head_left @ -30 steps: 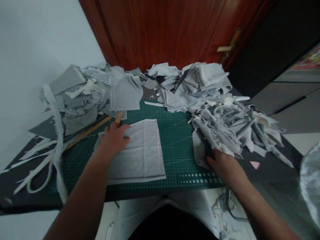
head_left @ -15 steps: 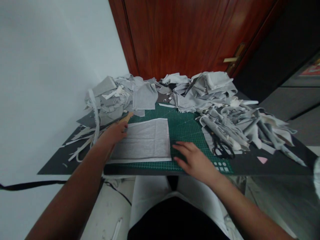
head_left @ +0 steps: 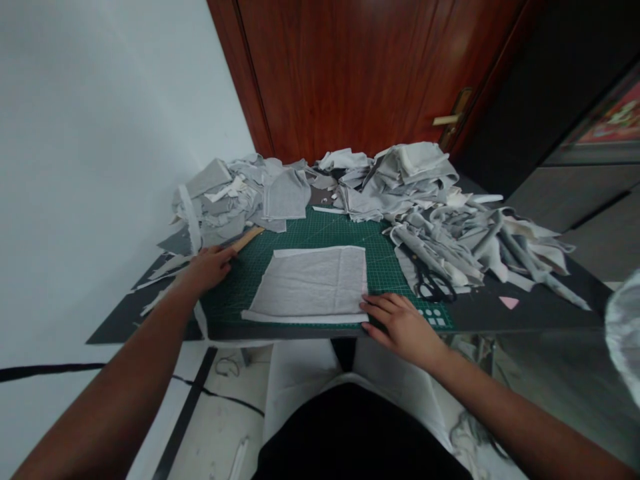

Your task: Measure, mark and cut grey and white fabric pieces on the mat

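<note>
Grey cloth lies flat at the frame's centre on the green mat, the right hand resting open-fingered at its lower right corner while the left hand, its grip loosely curled, touches the wooden ruler at centre left; best keep that corner pinned flat and the ruler square to the mat's grid.

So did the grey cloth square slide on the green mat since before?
Yes. The grey cloth square slid right across the green mat, away from the wooden ruler and toward the scissors.
</note>
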